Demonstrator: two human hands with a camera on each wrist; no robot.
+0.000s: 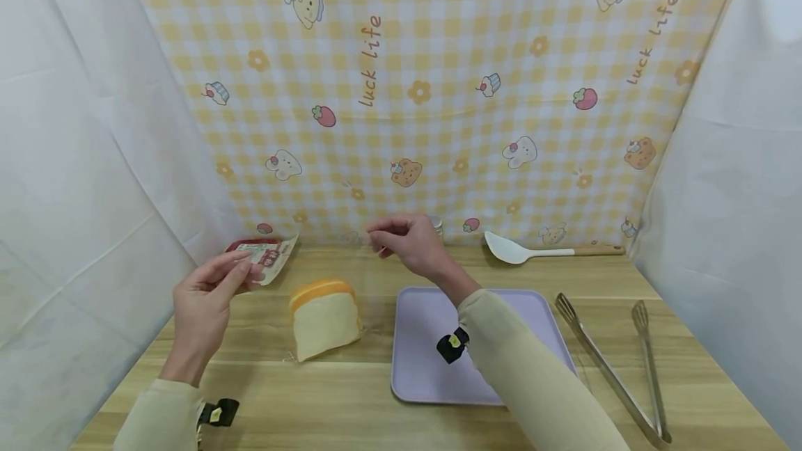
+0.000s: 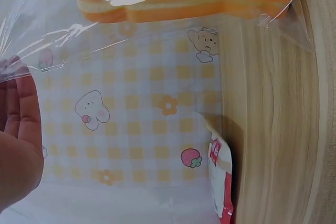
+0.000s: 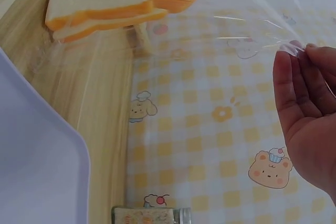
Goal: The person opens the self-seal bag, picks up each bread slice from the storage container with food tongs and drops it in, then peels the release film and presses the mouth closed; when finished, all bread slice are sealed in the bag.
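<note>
A clear plastic bag stretches between my two hands, almost invisible in the head view. Thick bread slices with orange crusts sit low in it, close over the table. At the bag's upper left, my left hand pinches the film between thumb and fingers. My right hand pinches the opposite upper side, its thumb meeting the fingers, and the film gathers into folds there in the right wrist view. Behind the left hand lies a red and white printed packet, partly covered by the fingers in the head view.
A lilac tray lies under my right forearm. To its right, metal tongs lie spread. A white spatula with a wooden handle rests at the back. A small glass jar stands by the patterned cloth, partly behind my right hand.
</note>
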